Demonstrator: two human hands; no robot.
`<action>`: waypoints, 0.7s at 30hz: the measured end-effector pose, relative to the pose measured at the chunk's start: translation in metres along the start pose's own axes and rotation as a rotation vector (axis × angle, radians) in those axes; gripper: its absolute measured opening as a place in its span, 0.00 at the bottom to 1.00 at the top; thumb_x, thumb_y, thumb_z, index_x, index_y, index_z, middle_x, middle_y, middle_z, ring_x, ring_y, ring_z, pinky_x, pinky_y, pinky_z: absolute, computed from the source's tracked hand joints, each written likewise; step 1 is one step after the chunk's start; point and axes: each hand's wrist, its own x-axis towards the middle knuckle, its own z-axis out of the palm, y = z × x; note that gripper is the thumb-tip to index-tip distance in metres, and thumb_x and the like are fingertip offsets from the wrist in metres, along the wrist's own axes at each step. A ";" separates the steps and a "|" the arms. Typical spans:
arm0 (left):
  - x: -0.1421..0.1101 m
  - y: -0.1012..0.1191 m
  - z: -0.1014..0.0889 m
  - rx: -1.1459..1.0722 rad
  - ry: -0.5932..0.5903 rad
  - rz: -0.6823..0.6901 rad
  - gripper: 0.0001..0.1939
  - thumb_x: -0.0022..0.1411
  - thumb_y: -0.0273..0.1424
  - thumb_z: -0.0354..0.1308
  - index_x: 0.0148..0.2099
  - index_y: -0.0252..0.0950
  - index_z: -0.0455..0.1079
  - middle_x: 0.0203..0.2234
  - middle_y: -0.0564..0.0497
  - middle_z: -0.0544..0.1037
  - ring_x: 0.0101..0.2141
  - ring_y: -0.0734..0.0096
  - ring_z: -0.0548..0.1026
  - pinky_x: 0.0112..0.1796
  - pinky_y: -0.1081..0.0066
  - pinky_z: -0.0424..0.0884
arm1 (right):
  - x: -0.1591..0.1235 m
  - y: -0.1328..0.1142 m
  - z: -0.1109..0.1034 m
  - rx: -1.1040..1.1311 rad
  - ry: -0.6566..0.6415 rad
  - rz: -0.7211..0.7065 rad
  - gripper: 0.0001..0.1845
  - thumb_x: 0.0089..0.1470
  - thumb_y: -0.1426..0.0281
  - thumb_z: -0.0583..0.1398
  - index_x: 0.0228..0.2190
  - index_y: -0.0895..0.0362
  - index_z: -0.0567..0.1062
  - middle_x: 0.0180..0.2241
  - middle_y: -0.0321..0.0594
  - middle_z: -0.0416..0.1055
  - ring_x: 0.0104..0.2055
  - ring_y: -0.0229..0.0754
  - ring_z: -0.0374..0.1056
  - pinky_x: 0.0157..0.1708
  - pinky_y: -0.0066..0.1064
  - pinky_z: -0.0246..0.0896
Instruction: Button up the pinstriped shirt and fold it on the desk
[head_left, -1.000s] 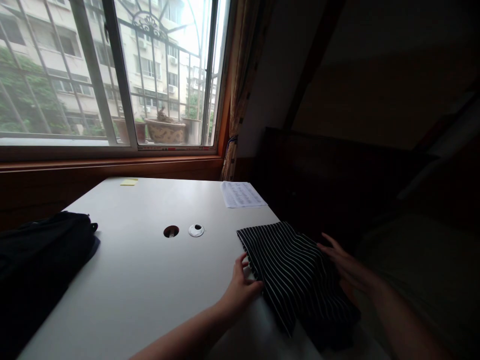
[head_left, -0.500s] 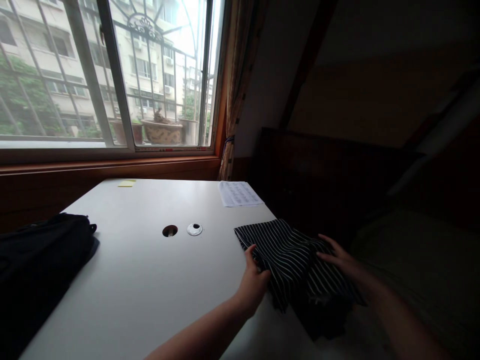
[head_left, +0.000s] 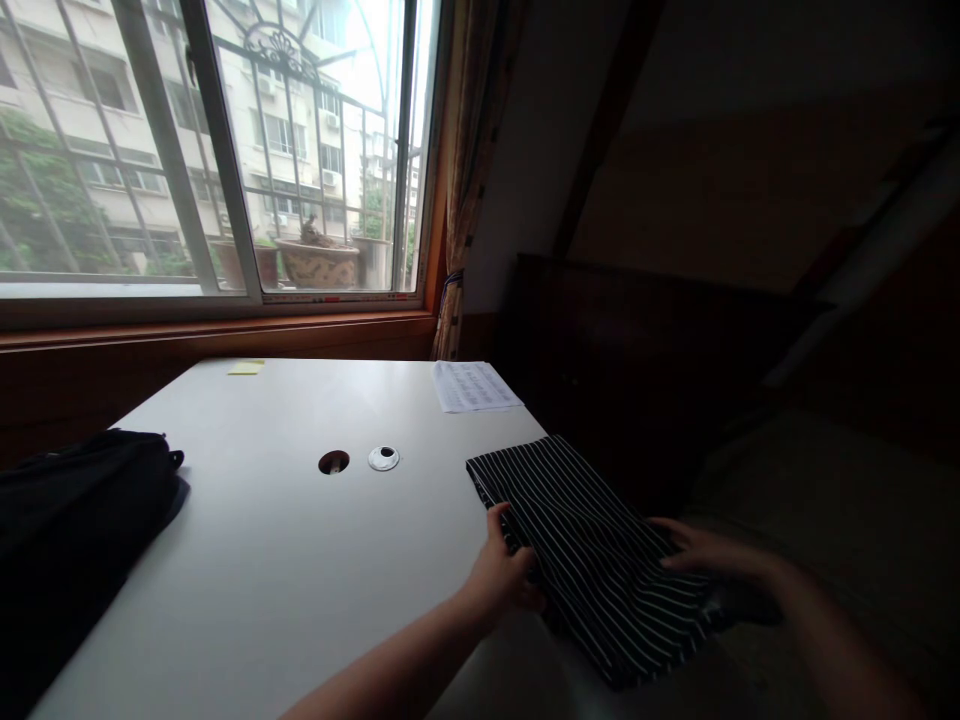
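Note:
A black cloth with thin white stripes (head_left: pixel 581 545) lies partly on the right side of the white table, its near end reaching past the table's edge. It looks folded and fairly flat, with soft creases toward the right. My left hand (head_left: pixel 504 570) grips the cloth's left edge, thumb and fingers closed around it. At the right edge, my right hand (head_left: pixel 694 552) holds the cloth, with fingertips on its striped top; the rest of its grip is in shadow. Some dark material hangs below my right hand, too dim to make out.
The white table (head_left: pixel 300 570) has a round cable hole (head_left: pixel 334 462) and a white round cap (head_left: pixel 384 458). Printed papers (head_left: pixel 474 387) lie at the far right corner, a yellow note (head_left: pixel 246 368) at the far left. A black bag (head_left: pixel 82 510) sits at left. Behind is a window (head_left: pixel 315 150) with a curtain (head_left: pixel 454 290).
The striped cloth has been spread flatter, and its near end now extends lower and to the right. My right hand has moved down and slightly right; my left hand stays at the left edge.

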 end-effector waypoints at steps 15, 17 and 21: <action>0.092 0.047 -0.078 0.273 0.302 0.106 0.36 0.62 0.35 0.65 0.66 0.38 0.50 0.39 0.48 0.76 0.25 0.75 0.75 0.30 0.71 0.76 | 0.096 -0.065 0.051 0.015 0.267 -0.165 0.36 0.49 0.51 0.67 0.55 0.55 0.71 0.53 0.54 0.74 0.54 0.56 0.72 0.53 0.42 0.67; 0.100 0.048 -0.080 0.339 0.318 0.100 0.28 0.65 0.34 0.63 0.62 0.35 0.58 0.40 0.47 0.76 0.30 0.72 0.76 0.33 0.69 0.77 | 0.105 -0.071 0.057 0.027 0.272 -0.201 0.39 0.48 0.54 0.68 0.58 0.56 0.68 0.50 0.55 0.75 0.51 0.55 0.74 0.51 0.41 0.68; 0.109 0.054 -0.082 0.459 0.329 0.148 0.15 0.69 0.36 0.58 0.53 0.33 0.69 0.46 0.46 0.75 0.42 0.65 0.76 0.41 0.61 0.77 | 0.111 -0.074 0.056 0.041 0.319 -0.249 0.40 0.47 0.57 0.69 0.58 0.57 0.68 0.51 0.55 0.75 0.50 0.55 0.74 0.51 0.42 0.69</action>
